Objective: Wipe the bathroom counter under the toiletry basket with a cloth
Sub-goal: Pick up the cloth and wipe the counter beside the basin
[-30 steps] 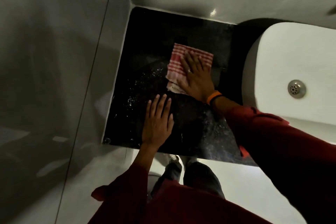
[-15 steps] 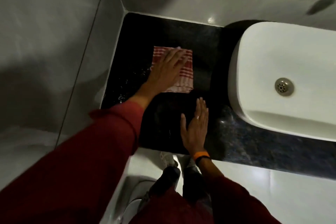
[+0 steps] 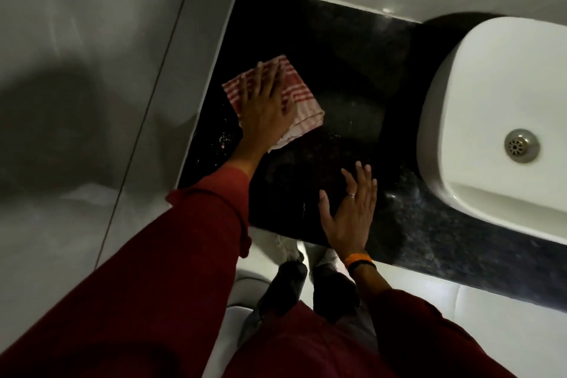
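One folded red-striped cloth (image 3: 277,95) lies on the black counter (image 3: 343,49) near the left wall, pinned under the left hand (image 3: 264,104) with fingers spread flat, while the right hand (image 3: 349,212) rests open and empty by the one sink (image 3: 497,120).

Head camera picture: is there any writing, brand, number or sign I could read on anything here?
None can be read. The striped cloth, black counter, white sink, its drain, the orange wristband and the grey wall tiles show no lettering.
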